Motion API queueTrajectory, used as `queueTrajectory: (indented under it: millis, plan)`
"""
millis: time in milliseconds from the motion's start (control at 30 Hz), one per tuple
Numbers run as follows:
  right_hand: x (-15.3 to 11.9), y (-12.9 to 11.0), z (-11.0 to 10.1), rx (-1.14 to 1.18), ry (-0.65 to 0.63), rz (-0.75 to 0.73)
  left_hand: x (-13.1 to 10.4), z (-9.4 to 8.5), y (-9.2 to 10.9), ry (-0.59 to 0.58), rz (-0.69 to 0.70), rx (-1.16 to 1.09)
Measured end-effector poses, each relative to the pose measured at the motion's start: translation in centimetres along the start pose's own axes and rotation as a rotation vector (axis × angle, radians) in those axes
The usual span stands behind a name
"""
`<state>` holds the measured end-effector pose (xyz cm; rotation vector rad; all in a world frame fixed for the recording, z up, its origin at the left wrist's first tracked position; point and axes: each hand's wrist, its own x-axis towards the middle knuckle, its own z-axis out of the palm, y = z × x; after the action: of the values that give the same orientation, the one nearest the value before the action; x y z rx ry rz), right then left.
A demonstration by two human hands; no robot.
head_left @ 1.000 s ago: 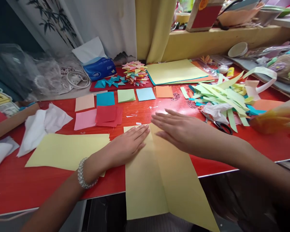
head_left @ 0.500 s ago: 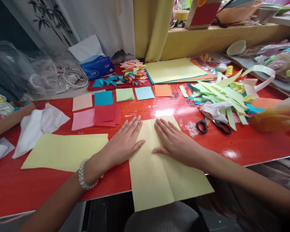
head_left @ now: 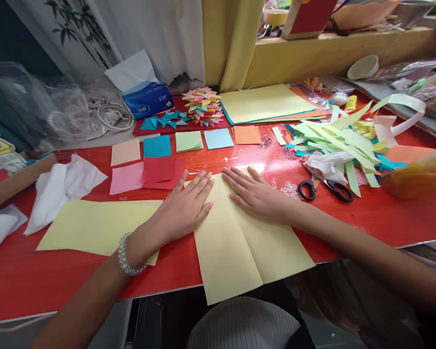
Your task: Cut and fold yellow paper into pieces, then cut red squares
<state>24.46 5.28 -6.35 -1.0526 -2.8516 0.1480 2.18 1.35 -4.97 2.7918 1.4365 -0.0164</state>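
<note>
A pale yellow sheet of paper point(head_left: 232, 247) with a crease down its middle lies on the red table, its near end hanging past the table edge. My left hand point(head_left: 185, 206) lies flat with fingers stretched over the sheet's left edge. Flat on the upper right part of the sheet rests my right hand point(head_left: 254, 194), its fingers pointing to the far left. Another yellow sheet point(head_left: 98, 225) lies left of my left hand, partly under my wrist. Small red paper squares point(head_left: 158, 172) and a pink square point(head_left: 126, 178) lie just beyond my left hand.
Black-handled scissors point(head_left: 327, 184) lie right of my right hand, by a heap of green paper strips point(head_left: 341, 138). A blue tissue pack point(head_left: 147, 101), a folded-paper stack point(head_left: 203, 106) and large coloured sheets point(head_left: 269, 104) stand along the back. Crumpled white tissue point(head_left: 63, 186) lies left.
My right hand has slid a little to the left and away from me over the sheet. The creased sheet has shifted slightly away from me. My left hand stays flat at its left edge.
</note>
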Motion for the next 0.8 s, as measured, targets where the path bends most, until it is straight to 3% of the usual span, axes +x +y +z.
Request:
queueTrajectory:
  millis: [300, 800]
  plan:
    - [0.1, -0.9, 0.4, -0.029, 0.05, 0.069, 0.3, 0.6, 0.6, -0.072, -0.006, -0.158]
    - [0.1, -2.2, 0.5, -0.072, 0.062, 0.154, 0.3, 0.6, 2.8, -0.031, -0.102, -0.162]
